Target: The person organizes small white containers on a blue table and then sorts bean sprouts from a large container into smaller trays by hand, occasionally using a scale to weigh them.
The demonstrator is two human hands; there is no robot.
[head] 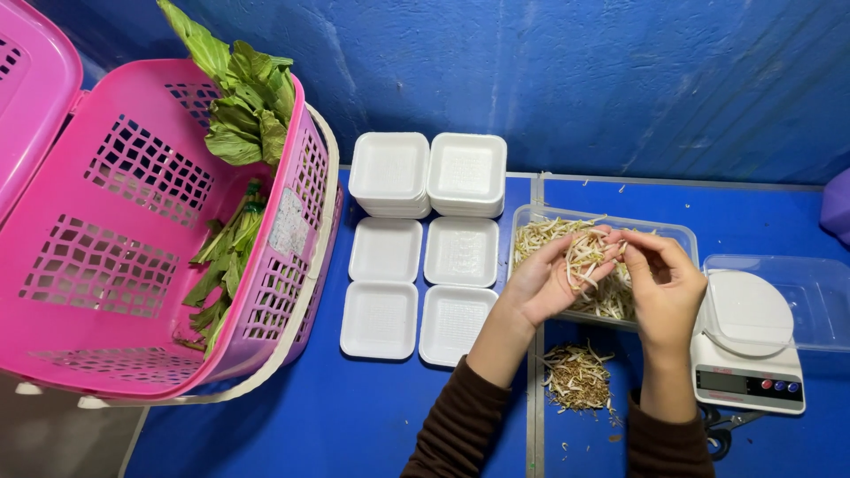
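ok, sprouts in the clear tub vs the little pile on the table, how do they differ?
The sprouts in the clear tub look pale and long; the pile on the table looks browner and shorter. The tub sprouts are contained, and both the left hand and right hand work over them; the pile lies loose and untouched, nearer the person. Both are stringy sprout material on the blue table.

Blue table [354, 425] bears foam trays [421, 265], scale [748, 354], basket [133, 239].

Both forearms, in dark brown sleeves, reach away from the near edge. The left hand [551, 281] is cupped palm-up, fingers [591, 262] curled loosely. The right hand [666, 285] faces it, fingertips pinched together, nearly touching.
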